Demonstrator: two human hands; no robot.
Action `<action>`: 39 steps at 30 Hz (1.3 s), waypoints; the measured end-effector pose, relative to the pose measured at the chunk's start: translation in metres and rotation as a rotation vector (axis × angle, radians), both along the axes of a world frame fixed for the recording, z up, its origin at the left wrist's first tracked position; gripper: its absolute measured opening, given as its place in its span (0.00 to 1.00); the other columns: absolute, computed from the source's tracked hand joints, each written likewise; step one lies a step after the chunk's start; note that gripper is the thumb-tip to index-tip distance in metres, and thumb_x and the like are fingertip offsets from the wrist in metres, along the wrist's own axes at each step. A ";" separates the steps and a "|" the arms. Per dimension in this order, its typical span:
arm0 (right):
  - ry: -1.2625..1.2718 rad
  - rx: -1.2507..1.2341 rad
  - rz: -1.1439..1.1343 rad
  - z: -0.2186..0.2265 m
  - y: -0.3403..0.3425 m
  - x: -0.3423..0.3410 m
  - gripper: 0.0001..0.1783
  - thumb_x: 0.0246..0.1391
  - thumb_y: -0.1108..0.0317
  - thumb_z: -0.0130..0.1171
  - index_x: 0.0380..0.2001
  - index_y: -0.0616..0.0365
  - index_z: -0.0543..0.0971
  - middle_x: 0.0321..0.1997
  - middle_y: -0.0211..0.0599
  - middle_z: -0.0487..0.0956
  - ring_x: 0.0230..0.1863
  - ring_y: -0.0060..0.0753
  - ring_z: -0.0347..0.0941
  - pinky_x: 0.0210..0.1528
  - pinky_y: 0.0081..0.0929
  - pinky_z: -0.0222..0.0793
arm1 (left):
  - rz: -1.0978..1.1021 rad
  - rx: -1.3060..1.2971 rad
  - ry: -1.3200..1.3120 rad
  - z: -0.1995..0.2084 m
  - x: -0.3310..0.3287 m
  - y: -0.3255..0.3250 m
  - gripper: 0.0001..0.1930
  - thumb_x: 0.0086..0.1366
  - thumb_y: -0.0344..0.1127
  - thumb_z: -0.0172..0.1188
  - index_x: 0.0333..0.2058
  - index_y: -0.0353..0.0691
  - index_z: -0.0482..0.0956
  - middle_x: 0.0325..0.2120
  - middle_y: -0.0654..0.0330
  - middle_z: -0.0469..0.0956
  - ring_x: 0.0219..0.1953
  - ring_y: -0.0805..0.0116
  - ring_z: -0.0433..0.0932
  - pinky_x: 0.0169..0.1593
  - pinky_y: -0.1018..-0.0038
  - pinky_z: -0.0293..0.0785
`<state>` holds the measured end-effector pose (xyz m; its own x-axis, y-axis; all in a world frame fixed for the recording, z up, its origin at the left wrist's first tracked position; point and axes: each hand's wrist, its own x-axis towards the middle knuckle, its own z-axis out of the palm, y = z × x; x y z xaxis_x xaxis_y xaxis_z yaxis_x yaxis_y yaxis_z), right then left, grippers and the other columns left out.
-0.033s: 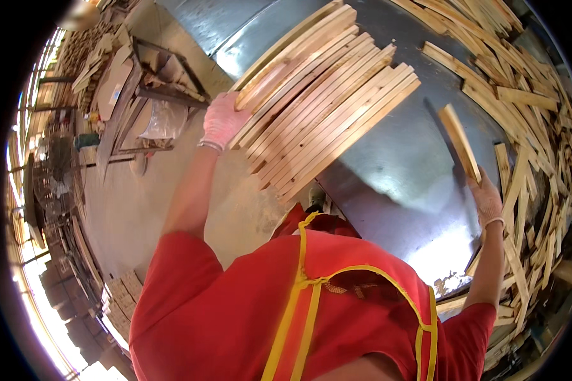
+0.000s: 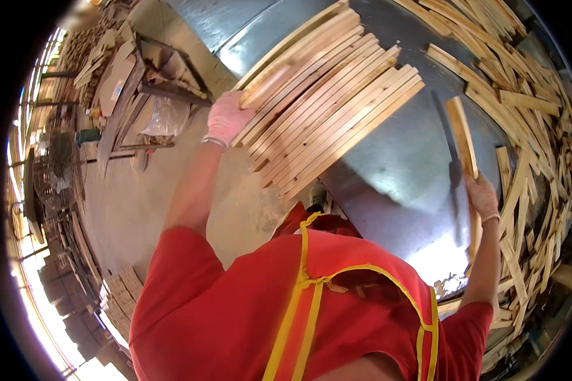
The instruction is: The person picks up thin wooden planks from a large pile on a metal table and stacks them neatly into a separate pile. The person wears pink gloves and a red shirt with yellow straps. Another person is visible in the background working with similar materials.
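Observation:
A row of pale wooden strips (image 2: 337, 105) lies side by side on the grey metal table, their near ends overhanging its edge. My left hand (image 2: 229, 118), in a pinkish glove, is closed around the near end of a strip (image 2: 299, 60) toward the row's left side; its fingertips are partly hidden. Off to the right, my gloved right hand (image 2: 482, 195) grips a single wooden strip (image 2: 462, 136), raised over the table and pointing away from me. Part of that strip shows below the hand too.
The metal table (image 2: 388, 162) has a shiny surface. Along its right side spreads a large, jumbled heap of wooden strips (image 2: 527, 127). At the left stand a wooden frame (image 2: 171, 89) with scraps and a clear plastic bag (image 2: 165, 117), on a concrete floor (image 2: 133, 209).
The strip in my right hand has swung more upright, and its lower part now shows beneath the hand. My left hand and the row appear slightly farther right in view.

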<state>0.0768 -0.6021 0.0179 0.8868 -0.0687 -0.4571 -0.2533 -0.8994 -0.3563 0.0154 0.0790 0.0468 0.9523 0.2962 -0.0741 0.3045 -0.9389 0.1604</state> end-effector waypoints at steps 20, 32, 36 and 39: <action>-0.345 -0.577 -0.213 -0.033 0.104 -0.002 0.47 0.59 0.41 0.66 0.73 0.55 0.66 0.74 0.49 0.70 0.69 0.57 0.71 0.70 0.47 0.68 | 0.740 -1.433 -0.043 -0.074 -0.136 -0.014 0.30 0.71 0.69 0.59 0.43 0.43 0.86 0.36 0.64 0.82 0.35 0.70 0.78 0.45 0.68 0.77; -0.594 0.070 -0.712 -0.056 0.058 -0.066 0.45 0.54 0.73 0.61 0.75 0.69 0.60 0.77 0.63 0.62 0.73 0.60 0.64 0.77 0.43 0.62 | -0.253 -0.160 0.420 0.008 0.058 -0.084 0.35 0.73 0.56 0.56 0.67 0.33 0.71 0.60 0.46 0.80 0.61 0.48 0.79 0.66 0.58 0.74; -0.413 0.720 -0.706 -0.052 0.181 -0.126 0.50 0.54 0.84 0.59 0.80 0.60 0.54 0.71 0.48 0.70 0.62 0.38 0.73 0.63 0.32 0.73 | -0.319 0.053 0.261 0.026 0.030 -0.074 0.29 0.67 0.51 0.62 0.62 0.42 0.77 0.64 0.52 0.75 0.64 0.49 0.76 0.69 0.59 0.70; -0.229 0.772 -0.658 -0.033 0.286 -0.148 0.50 0.56 0.78 0.61 0.81 0.55 0.53 0.69 0.48 0.73 0.54 0.36 0.77 0.58 0.30 0.77 | -0.390 0.313 -0.090 0.006 0.003 -0.037 0.32 0.62 0.50 0.66 0.64 0.51 0.75 0.73 0.54 0.63 0.63 0.49 0.76 0.66 0.57 0.73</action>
